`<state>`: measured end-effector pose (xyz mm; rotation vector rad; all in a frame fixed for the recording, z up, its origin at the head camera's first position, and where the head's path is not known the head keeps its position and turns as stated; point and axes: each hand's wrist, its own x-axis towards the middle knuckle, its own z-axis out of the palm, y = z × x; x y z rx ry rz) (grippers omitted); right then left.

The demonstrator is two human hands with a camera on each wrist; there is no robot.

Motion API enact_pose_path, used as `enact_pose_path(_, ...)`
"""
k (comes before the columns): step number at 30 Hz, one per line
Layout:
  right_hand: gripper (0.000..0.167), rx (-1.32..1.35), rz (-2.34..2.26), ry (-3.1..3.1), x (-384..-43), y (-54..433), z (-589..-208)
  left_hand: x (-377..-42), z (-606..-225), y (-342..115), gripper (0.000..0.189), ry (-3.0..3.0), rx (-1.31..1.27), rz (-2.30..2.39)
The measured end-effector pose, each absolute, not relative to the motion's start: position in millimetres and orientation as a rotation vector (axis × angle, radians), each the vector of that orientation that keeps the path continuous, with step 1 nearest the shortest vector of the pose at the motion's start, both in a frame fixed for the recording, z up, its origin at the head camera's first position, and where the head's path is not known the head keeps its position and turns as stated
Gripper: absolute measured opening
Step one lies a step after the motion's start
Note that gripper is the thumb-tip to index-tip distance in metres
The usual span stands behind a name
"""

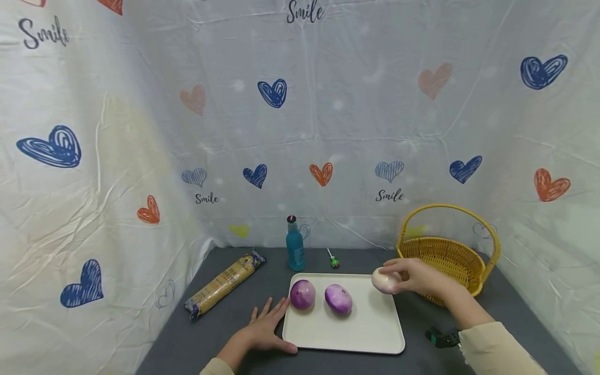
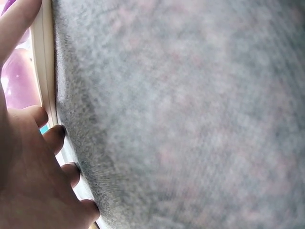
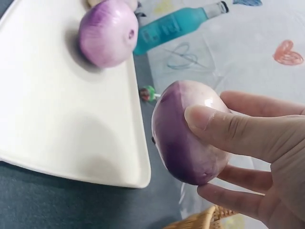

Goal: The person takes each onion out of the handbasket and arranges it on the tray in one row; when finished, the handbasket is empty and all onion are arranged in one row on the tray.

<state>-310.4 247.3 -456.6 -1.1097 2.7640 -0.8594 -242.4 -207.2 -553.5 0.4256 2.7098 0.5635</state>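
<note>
My right hand point(image 1: 414, 275) holds a purple-and-white onion point(image 3: 171, 133) between thumb and fingers. In the head view it is over the back right corner of the white tray point(image 1: 347, 333), beside the basket. Two more onions lie on the tray: a rounder purple one point(image 1: 302, 295) at the left and a paler, oval one point(image 1: 338, 299) near the middle. My left hand point(image 1: 262, 329) is at the tray's left edge, its fingers spread and the thumb by the front left corner. The left wrist view shows the fingertips point(image 2: 55, 136) along the tray's rim.
A yellow wicker basket point(image 1: 440, 260) with a tall handle stands at the right. Behind the tray are a blue bottle point(image 1: 295, 247) and a green lollipop point(image 1: 334, 262). A long yellow packet point(image 1: 225, 284) lies at the left. A dark strap point(image 1: 442, 337) is near the right sleeve.
</note>
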Motion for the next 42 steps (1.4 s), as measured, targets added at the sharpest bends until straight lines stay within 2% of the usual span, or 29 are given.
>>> enact_pose_path(21,0.048,-1.088,-0.987,2.635,-299.6,220.3,-511.6,-241.0,-554.6,-208.9,0.125,2.707,0.446,0.590)
enact_pose_path(29,0.064,-1.091,-0.962,2.664,-297.3,211.8,-517.4,-240.2,-552.3,-210.4,0.125,2.713,0.437,0.593)
enact_pose_path(38,0.064,-1.069,-0.921,2.674,-295.1,213.4,-514.2,-240.9,-552.2,-211.4,0.125,2.691,0.423,0.601)
enact_pose_path(42,0.064,-1.071,-0.845,2.714,-290.9,224.7,-506.6,-246.6,-544.5,-216.8,0.118,2.615,0.429,0.699)
